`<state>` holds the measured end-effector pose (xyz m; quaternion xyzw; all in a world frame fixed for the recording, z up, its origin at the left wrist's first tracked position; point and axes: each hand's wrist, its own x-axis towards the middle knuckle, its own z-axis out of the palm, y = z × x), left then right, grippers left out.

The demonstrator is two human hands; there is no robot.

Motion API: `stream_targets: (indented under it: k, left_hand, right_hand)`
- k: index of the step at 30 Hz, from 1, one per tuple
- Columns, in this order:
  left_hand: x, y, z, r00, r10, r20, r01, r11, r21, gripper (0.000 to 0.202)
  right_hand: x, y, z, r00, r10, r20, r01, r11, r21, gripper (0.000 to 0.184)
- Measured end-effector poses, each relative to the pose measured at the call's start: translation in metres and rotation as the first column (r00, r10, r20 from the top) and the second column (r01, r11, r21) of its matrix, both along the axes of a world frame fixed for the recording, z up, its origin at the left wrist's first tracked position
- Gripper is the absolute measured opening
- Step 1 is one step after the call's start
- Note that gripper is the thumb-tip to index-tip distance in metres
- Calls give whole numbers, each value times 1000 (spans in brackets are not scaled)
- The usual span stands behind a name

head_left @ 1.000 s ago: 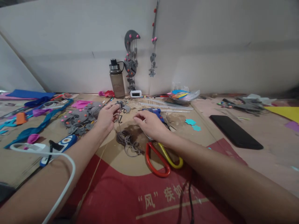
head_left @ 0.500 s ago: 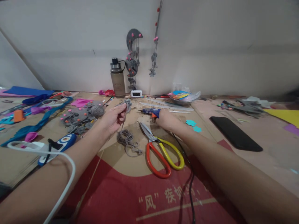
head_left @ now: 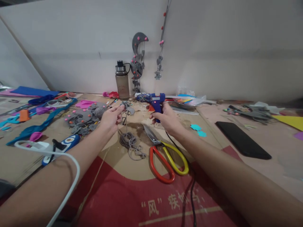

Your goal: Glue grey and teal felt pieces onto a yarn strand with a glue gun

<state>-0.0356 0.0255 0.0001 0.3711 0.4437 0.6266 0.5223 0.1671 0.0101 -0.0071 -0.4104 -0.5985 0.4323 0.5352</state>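
My right hand [head_left: 164,116] is closed round the handle of a blue hot glue gun [head_left: 157,102], lifted off the table with its nozzle pointing left. A small light glows on its side, and a clear glue stick juts from its back. Between the pinched fingers of my left hand [head_left: 113,116] is grey yarn [head_left: 126,121], with small grey pieces at the fingertips that I cannot make out fully. The strand runs down to a loose grey coil [head_left: 129,140] on the cardboard. Scissors [head_left: 155,142] with one red and one yellow handle lie partly open below the glue gun.
A bottle [head_left: 122,83] stands at the wall beside hanging grey moon decorations [head_left: 139,39]. Grey felt pieces with pompoms [head_left: 81,118] lie left; a black phone [head_left: 242,140] and turquoise cutouts [head_left: 196,127] lie right. A white cable [head_left: 75,170] crosses my left forearm; a black cord [head_left: 193,195] trails forward.
My right hand has raised the glue gun from the table and turned it upright, nozzle left. My left hand still pinches the yarn. The whole view has shifted slightly.
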Motion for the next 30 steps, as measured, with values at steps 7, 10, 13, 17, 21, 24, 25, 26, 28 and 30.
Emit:
stream_targets:
  k: [7,10,13,17,21,24,25,26,28,30]
  left_hand:
    - [-1,2,-2,1000,-26,16,26,999,-24,18]
    - [1,1,0,998,-48,46,49,998,-30,17]
    - [3,0,2,996,-57,67,59,998,-34,18]
    - [4,0,2,995,-66,74,68,997,-24,21]
    - [3,1,0,993,-78,86,78,997,-3,22]
    - [3,1,-1,993,-83,86,83,997,-2,21]
    - [3,1,-1,993,-81,84,82,997,-2,20]
    - [3,1,-1,993,-82,80,82,997,-1,19]
    - [3,0,-1,993,-91,71,90,996,10,18]
    - [3,-1,-2,993,-103,58,102,995,22,18]
  right_hand:
    - [-9,-14,2,987,54,148,-73,990,121,35]
    - [-10,-14,0,975,0,224,-41,983,180,37]
    - [-10,-14,0,961,-48,273,-10,978,206,36]
    - [-11,-17,3,944,-89,318,12,972,236,38]
    - [-10,-19,4,923,-134,362,10,946,324,35]
    - [-8,-20,4,906,-165,390,16,934,358,32]
    - [-7,-20,4,903,-166,396,14,933,359,32]
    - [-7,-20,3,901,-165,401,11,933,359,31]
    - [-7,-20,3,897,-169,409,10,931,364,31]
    - [-7,-20,3,892,-181,414,14,927,375,31]
